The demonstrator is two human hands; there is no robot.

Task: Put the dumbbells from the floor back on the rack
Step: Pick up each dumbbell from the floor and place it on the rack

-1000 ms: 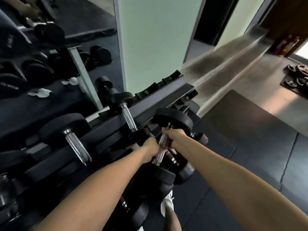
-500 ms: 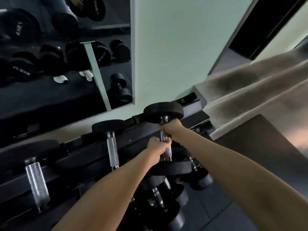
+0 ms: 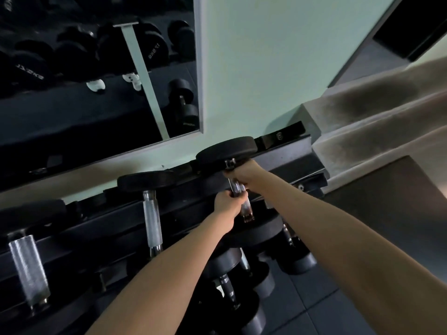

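A black dumbbell [image 3: 226, 151] with a chrome knurled handle lies across the top tier of the black rack [image 3: 290, 163], near its right end. Its far head rests on the rear rail and its near head hangs over the front rail. My left hand [image 3: 229, 201] is wrapped around the middle of the handle. My right hand [image 3: 239, 171] grips the same handle higher up, just under the far head.
Two more dumbbells [image 3: 151, 213] sit on the top tier to the left. Lower tiers hold several dumbbells [image 3: 229, 281]. A wall mirror [image 3: 96, 76] hangs behind the rack. Carpeted steps [image 3: 377, 126] rise at the right, beside dark floor mats [image 3: 362, 238].
Both hands have lifted the dumbbell up from in front of the lower tiers and onto the top tier. The view has tilted upward toward the wall.
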